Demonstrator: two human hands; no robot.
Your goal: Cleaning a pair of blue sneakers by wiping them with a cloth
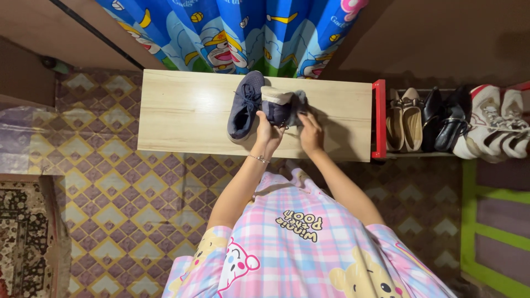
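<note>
Two dark blue sneakers lie on a light wooden bench top (182, 113). One sneaker (245, 105) rests flat, sole down, toe toward the near edge. The second sneaker (280, 105) is tipped on its side, its pale sole showing. My left hand (266, 128) grips the tipped sneaker from below. My right hand (309, 131) is closed on its right end, fingers pinching at the heel or laces. A thin bracelet sits on my left wrist.
A red-framed shoe rack (379, 118) stands right of the bench with beige flats (403, 118), black shoes (447, 124) and white-and-red sneakers (497, 121). A blue cartoon curtain (232, 33) hangs behind. Patterned floor tiles (110, 209), a rug at far left.
</note>
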